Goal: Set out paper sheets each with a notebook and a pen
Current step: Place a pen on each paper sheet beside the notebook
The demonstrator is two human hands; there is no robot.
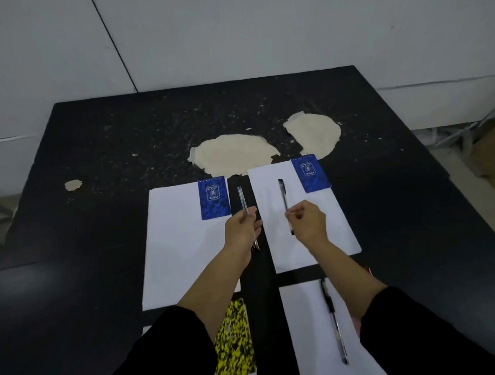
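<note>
Pen-placing step, far row. Left hand [241, 230] pinching clear pen [247, 213] just right of far-left sheet [175, 247]; right hand [309, 223] pinching black pen [284, 202] over far-right sheet [308, 241]. Next, probably: lowering flat, releasing.

Dim, even light w/ soft shadows, slight blur throughout, wide-angle bending at edges, corners darker.

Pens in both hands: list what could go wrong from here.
1. The left hand grips a clear pen over the bare gap, so it may land off the far left sheet.
2. The right hand pinches the black pen; setting it down could skew the far right sheet.
</note>
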